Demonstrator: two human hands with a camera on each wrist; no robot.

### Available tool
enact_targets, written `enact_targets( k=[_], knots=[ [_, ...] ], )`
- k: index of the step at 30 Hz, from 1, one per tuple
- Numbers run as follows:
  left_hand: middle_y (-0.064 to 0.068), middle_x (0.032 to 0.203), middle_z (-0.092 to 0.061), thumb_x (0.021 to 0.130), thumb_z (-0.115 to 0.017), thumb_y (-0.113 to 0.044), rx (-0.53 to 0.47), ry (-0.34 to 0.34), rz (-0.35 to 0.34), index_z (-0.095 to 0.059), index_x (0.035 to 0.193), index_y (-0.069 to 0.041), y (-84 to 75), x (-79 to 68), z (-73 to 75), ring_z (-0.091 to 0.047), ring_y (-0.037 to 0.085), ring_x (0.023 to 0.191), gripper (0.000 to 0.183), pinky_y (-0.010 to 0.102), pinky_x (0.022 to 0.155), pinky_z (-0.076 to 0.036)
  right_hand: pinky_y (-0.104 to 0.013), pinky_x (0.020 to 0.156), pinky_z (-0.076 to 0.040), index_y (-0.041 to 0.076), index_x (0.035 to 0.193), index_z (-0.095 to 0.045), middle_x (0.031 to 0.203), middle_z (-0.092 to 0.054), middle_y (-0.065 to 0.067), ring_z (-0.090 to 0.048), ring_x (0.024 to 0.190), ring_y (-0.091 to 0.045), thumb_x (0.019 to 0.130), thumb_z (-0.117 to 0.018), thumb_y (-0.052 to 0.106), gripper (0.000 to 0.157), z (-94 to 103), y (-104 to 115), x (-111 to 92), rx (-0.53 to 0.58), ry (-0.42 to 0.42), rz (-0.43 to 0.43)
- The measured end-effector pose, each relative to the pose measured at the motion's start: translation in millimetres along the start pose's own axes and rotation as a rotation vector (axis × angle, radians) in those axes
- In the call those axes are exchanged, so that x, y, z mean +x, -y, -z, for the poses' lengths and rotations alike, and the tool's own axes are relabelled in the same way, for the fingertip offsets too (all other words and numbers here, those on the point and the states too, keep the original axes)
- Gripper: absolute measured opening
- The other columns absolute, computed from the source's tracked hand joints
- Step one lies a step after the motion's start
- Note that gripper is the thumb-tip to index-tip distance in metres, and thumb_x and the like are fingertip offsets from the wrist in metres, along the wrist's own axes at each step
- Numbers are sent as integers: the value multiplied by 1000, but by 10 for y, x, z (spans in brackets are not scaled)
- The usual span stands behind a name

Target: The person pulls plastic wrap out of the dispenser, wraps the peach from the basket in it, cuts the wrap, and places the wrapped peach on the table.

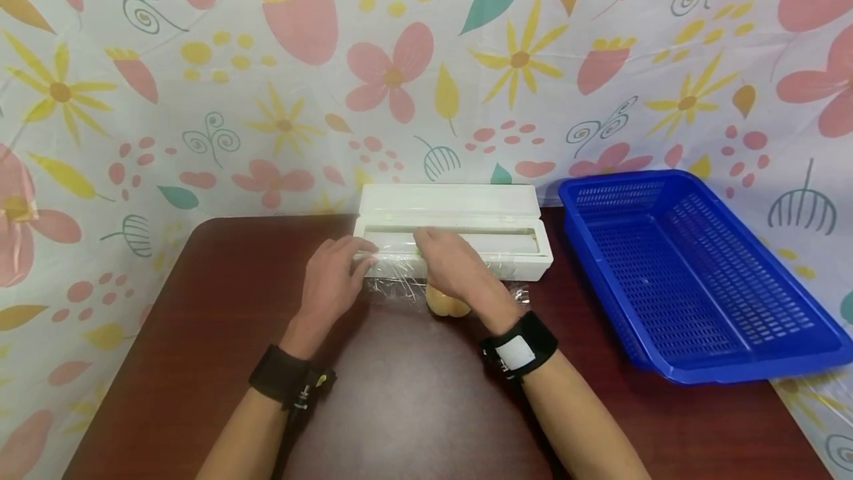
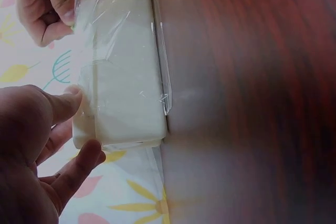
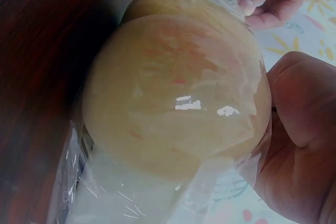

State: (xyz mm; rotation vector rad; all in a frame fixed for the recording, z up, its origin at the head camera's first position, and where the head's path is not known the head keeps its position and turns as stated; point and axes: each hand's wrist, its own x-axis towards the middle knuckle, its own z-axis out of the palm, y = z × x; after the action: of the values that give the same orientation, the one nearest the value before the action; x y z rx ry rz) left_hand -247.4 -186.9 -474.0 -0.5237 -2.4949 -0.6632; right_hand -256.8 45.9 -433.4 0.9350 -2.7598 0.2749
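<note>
A white cling film box, lid raised, stands at the table's back with a white film roll inside. Clear film is drawn over its front edge. My left hand holds the box's front left corner between thumb and fingers. Under my right hand, against the box's front, a pale yellow peach lies beneath shiny film; the peach fills the right wrist view. My right fingertips pinch a small green piece at the box's rim, mostly hidden by the fingers.
A blue plastic basket stands on the right of the dark brown table. Behind the table hangs a flower-printed sheet. The box's lid leans back near the sheet.
</note>
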Motion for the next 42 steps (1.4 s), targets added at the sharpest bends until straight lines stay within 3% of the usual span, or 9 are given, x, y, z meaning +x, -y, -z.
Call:
enact_targets(
  k=[10, 16, 26, 30, 37, 42],
  knots=[
    [-10, 98, -66, 85, -75, -29, 29, 15, 15, -70, 104, -23, -22, 3, 4, -49, 13, 76, 20, 32, 65, -44, -27, 65, -47, 10, 99, -53, 84, -48, 2, -48, 72, -14, 72, -59, -11, 35, -9, 74, 40, 13, 35, -38],
    [-11, 87, -64, 84, -76, -31, 35, 5, 13, -68, 104, -22, -6, 3, 3, -47, 12, 73, 23, 31, 62, -42, -26, 64, -47, 10, 99, -52, 85, -48, 2, -49, 73, -14, 73, -61, -8, 33, -30, 128, 71, -12, 41, -45],
    [-11, 78, -60, 82, -77, -33, 33, -5, 4, -67, 103, -22, 25, 5, -6, -47, 12, 72, 25, 30, 60, -41, -29, 71, -50, 8, 104, -53, 89, -51, 1, -53, 79, -16, 72, -71, -1, 39, -66, 194, 143, -60, 35, -2],
    [-11, 76, -59, 82, -77, -33, 25, -8, 9, -67, 103, -23, 41, 6, -9, -46, 11, 72, 26, 30, 59, -41, -29, 68, -50, 9, 101, -52, 85, -48, 3, -51, 76, -15, 71, -68, -3, 37, -76, 211, 167, -54, 19, 8],
    [-11, 102, -69, 80, -79, -33, -7, 9, 55, -54, 122, -19, 46, 22, -6, -54, 13, 81, 52, 35, 69, -46, -32, 66, -49, 8, 99, -50, 84, -48, 0, -51, 75, -17, 74, -63, -5, 31, -93, 260, 203, -82, -4, 26],
    [-11, 107, -68, 81, -78, -33, -17, 38, 66, -51, 126, -17, 59, 38, 1, -53, 12, 83, 55, 34, 69, -46, -32, 68, -50, 7, 101, -50, 85, -49, -1, -52, 78, -18, 74, -65, -5, 33, -111, 300, 228, -115, 7, 27]
  ],
)
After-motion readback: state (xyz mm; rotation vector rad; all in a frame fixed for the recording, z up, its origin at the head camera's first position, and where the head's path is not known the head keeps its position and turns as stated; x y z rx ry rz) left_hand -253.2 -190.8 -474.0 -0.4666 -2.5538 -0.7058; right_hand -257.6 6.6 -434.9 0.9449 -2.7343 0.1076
